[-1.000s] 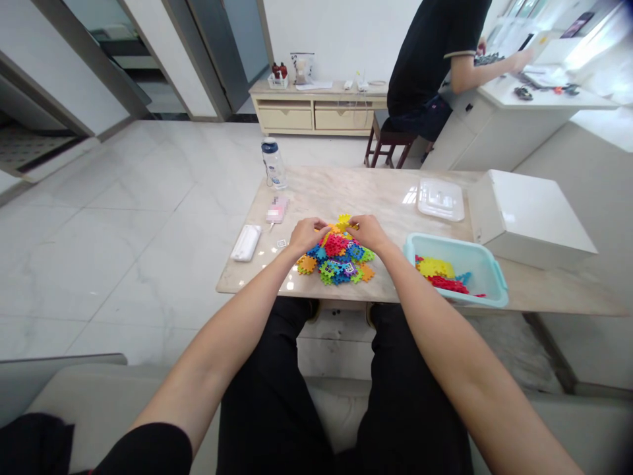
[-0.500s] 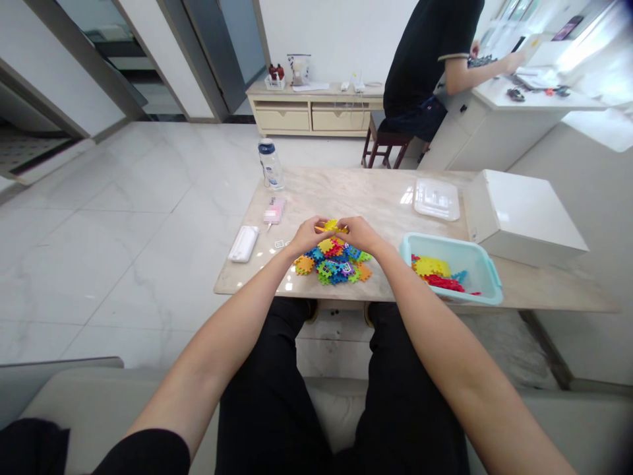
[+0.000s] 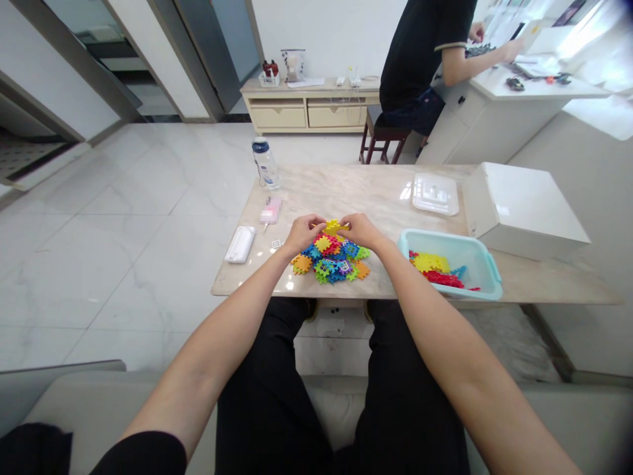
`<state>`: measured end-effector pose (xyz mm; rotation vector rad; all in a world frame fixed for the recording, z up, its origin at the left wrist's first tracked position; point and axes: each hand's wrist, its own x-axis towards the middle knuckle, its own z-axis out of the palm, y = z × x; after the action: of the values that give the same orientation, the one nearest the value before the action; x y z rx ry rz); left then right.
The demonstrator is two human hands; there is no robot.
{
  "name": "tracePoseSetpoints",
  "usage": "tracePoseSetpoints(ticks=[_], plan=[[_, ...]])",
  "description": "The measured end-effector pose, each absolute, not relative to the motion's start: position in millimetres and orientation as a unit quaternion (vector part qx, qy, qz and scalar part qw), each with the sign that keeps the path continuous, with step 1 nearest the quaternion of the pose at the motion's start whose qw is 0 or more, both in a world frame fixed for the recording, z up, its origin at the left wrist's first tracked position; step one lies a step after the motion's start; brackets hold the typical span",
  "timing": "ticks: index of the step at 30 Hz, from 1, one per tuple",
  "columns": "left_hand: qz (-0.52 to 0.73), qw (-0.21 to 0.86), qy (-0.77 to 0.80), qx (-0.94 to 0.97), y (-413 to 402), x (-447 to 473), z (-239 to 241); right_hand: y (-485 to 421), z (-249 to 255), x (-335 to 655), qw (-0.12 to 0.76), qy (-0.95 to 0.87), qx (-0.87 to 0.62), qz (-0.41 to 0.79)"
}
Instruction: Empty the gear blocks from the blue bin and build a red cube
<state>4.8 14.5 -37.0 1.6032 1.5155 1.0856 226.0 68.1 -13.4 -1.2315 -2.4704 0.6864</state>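
Observation:
A pile of colourful gear-edged plastic building pieces [image 3: 330, 262] lies near the front edge of the table. Just behind it, between my two hands, are yellow gear-edged pieces [image 3: 335, 227]. My left hand [image 3: 302, 233] has its fingers curled, thumb and fingertips at the left side of the yellow pieces. From the other side, my right hand [image 3: 363, 231] pinches their right edge. The fingertips partly cover the edges, so how the yellow pieces join cannot be made out.
A light-blue bin [image 3: 487, 267] with yellow, red and blue pieces stands to the right. Behind it are a clear plastic lid [image 3: 435, 194] and a white box [image 3: 527, 208]. A water bottle [image 3: 267, 165], a pink item [image 3: 270, 210] and a white case [image 3: 241, 244] lie left. Another person [image 3: 420, 59] sits beyond.
The orange piece visible at my left fingertips no longer shows there. My hands are slightly farther apart, and more of the yellow pieces shows between them. The view has shifted slightly.

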Motion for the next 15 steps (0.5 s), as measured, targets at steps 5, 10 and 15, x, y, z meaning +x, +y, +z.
tracePoseSetpoints(ticks=[5,10,15], plan=[[0.377,0.167,0.651,0.637,13,7,-24,70,-13,228,0.123,-0.854,-0.461,0.207],[0.215,0.152,0.672,0.692,13,5,-28,71,-16,229,0.101,-0.85,-0.479,0.197],[0.172,0.268,0.632,0.707,13,2,-48,73,-17,233,0.096,-0.844,-0.481,0.217]])
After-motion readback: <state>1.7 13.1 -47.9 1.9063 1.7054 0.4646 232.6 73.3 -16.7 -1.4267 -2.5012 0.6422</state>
